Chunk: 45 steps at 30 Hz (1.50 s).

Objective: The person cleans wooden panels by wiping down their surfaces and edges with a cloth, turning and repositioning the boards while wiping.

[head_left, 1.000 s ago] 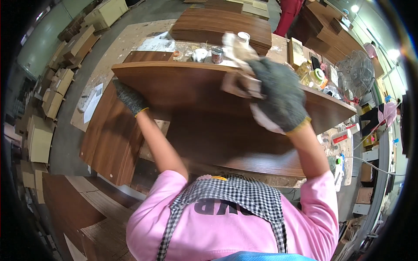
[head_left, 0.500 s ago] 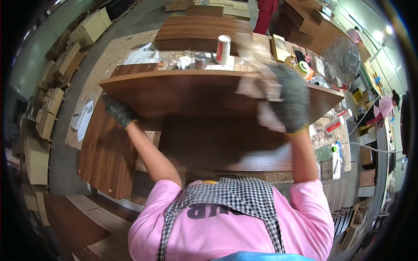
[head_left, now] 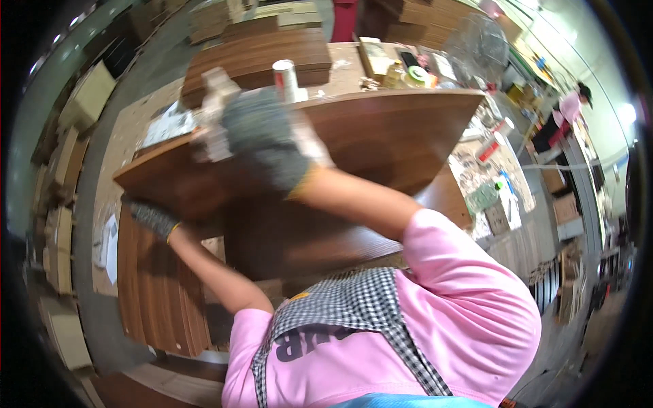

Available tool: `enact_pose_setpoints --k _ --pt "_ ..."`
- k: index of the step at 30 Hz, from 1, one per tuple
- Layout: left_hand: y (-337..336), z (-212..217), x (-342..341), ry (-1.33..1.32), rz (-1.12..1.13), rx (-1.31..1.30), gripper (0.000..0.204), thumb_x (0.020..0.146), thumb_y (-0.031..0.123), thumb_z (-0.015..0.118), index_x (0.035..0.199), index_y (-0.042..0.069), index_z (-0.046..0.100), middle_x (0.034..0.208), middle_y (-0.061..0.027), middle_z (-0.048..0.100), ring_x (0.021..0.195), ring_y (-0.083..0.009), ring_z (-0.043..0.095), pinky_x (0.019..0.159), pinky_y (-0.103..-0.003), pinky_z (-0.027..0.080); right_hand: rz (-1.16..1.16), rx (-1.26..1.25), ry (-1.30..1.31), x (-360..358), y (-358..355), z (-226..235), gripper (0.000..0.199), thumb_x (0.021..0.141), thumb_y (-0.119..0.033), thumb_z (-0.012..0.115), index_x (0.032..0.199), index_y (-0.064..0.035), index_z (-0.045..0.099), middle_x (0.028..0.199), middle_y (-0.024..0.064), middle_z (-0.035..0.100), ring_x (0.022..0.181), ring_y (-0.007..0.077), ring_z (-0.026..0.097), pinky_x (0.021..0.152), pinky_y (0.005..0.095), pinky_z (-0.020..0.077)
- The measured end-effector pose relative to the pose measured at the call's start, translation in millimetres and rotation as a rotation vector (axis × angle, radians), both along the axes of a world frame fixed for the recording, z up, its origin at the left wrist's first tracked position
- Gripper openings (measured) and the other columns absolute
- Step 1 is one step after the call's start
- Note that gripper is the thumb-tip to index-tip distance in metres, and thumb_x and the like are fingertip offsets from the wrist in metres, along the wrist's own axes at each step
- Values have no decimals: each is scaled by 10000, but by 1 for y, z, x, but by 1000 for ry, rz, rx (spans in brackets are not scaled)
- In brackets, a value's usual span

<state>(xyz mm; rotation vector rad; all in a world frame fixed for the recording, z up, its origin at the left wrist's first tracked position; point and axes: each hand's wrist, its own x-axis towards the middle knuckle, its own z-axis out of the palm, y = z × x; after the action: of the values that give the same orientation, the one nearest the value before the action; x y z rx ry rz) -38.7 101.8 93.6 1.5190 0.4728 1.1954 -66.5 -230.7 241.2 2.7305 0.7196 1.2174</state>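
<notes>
A dark brown wood-grain board (head_left: 388, 139) is held tilted up on edge, its long rim running across the worktable. My left hand (head_left: 153, 221), in a grey knit glove, grips the board near its lower left corner. My right hand (head_left: 262, 132), gloved likewise, is closed around a crumpled pale rag (head_left: 214, 139) at the board's upper edge, left of its middle. Motion blurs the rag and this hand. Under the raised board lies another dark board (head_left: 306, 238) with a shiny surface. More brown boards (head_left: 160, 285) are stacked beside my left forearm.
Behind the raised board stand a white-and-red canister (head_left: 286, 80) and a stack of brown boards (head_left: 258, 58). Bottles and a phone (head_left: 409, 59) sit at the far right. A green-capped bottle (head_left: 484, 196) lies among scraps on the right. A person (head_left: 566, 112) stands farther off.
My right hand has swept the rag leftward along the board's upper edge, from its right part to left of the middle. My left hand still grips the corner; the view has shifted.
</notes>
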Motion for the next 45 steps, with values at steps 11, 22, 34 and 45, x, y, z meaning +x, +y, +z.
enact_pose_setpoints --k 11,22,34,45 --pt "34 -11 -27 25 54 45 506 1113 331 368 1322 -57 617 1296 -199 666 1044 -286 669 962 -411 574 121 185 79 3 -57 -16 114 913 -164 590 962 -61 601 909 139 648 855 272 655 768 454 523" --pt "13 -10 -53 -90 117 124 349 1054 217 547 1318 -12 563 1283 -186 669 1094 -301 682 921 -413 598 -352 511 -405 -63 -496 -49 343 998 -185 686 1313 -51 662 1166 146 731 1014 279 713 895 386 560" --pt "-1 13 -62 -210 -83 -92 366 1005 209 639 1279 -21 561 1246 -180 673 1054 -286 694 905 -392 608 35 310 -147 -59 -171 -15 565 797 -428 811 1285 -184 664 1378 49 623 1328 329 537 1133 544 384" --pt "28 -2 -52 1 65 34 369 1091 282 470 1291 -7 583 1282 -173 668 1042 -301 691 906 -389 605 243 1108 -37 -38 -421 -66 357 947 -160 655 1304 -139 667 1307 117 674 1167 320 642 1015 396 496"
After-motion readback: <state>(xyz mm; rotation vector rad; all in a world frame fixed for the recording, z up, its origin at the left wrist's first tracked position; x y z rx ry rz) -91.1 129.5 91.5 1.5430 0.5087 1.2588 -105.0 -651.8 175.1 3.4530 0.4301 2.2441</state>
